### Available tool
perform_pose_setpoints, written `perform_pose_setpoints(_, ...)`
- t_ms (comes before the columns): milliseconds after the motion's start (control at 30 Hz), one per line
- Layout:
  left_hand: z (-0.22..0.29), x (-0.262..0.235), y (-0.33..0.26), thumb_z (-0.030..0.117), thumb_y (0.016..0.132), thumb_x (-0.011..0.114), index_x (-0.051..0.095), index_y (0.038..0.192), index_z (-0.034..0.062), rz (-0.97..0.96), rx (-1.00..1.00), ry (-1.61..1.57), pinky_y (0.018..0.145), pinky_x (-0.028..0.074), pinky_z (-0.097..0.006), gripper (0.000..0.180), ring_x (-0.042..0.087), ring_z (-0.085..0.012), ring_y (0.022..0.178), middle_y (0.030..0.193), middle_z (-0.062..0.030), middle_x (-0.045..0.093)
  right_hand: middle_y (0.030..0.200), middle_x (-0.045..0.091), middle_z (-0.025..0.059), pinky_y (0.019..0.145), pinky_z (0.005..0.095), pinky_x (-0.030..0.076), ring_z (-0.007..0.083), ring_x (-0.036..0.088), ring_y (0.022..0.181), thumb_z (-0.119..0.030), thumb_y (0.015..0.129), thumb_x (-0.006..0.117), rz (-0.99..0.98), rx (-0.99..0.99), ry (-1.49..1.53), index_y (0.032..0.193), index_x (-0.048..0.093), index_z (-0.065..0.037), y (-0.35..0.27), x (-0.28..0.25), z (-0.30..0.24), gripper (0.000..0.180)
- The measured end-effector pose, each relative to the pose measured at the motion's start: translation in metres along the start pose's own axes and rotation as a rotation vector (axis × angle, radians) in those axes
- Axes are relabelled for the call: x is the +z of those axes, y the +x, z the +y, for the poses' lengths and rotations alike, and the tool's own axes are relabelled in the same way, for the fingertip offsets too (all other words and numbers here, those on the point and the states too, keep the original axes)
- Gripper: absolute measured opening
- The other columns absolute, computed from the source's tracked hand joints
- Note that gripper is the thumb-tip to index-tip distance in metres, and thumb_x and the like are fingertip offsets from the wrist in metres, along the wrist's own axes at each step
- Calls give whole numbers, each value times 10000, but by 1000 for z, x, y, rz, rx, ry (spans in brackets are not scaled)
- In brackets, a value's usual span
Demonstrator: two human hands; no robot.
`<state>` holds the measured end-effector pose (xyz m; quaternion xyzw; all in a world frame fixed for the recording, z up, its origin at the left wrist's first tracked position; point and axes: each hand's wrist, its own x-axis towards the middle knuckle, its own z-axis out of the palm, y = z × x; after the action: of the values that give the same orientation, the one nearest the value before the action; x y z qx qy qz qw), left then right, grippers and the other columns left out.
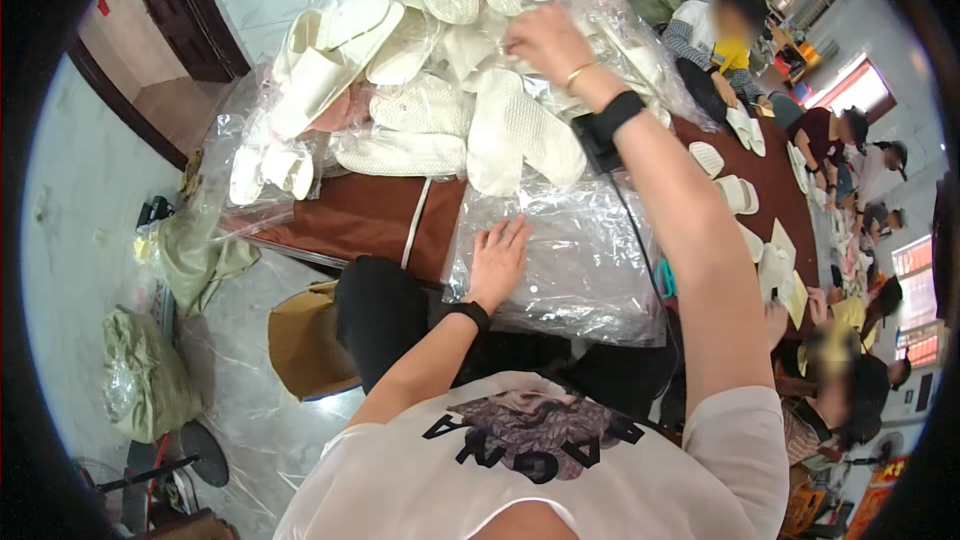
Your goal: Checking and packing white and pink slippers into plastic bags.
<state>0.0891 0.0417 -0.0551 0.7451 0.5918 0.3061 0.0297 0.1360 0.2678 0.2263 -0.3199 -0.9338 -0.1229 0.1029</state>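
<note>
My left hand lies with fingers spread on a stack of clear plastic bags at the near edge of the brown-covered table. Farther off, my right hand is over a heap of white slippers, its fingers loosely bent and nothing visible in them. Many of these slippers are wrapped in clear plastic. A pair of white textured slippers is nearest me, just beyond the bags. To their left a slipper lies sole-flat, and another pair stands tilted on the heap.
The brown table runs away to the right, where several people sit by more white slippers. A dark cord crosses the bags. An open cardboard box and a green sack stand on the floor at left.
</note>
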Motion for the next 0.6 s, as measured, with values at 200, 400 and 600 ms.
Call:
perform_pose_setpoints(200,-4,3,-3,156,901,541,532,1291,116,-13,11,29,1015,325,-461,393,435,-257,1267,1412,-33,479,966,659,60,864,320,445,236,597,916,-178,864,617,317,-138,317,939,698,-62,-43,-106,28,160)
perform_pose_setpoints(400,-12,11,-8,167,896,546,542,1279,129,21,9,41,1001,337,-449,384,441,-264,1257,1394,-38,494,1125,651,49,956,324,434,171,581,1062,-182,903,611,489,471,943,1067,671,-26,-218,-117,28,234)
perform_pose_setpoints(600,2,-2,3,182,849,548,507,1309,87,-98,90,108,1035,296,-477,471,382,-307,1304,1395,-101,471,1159,637,79,977,313,426,193,567,1129,-42,884,531,231,857,777,1139,627,-12,-510,53,43,275)
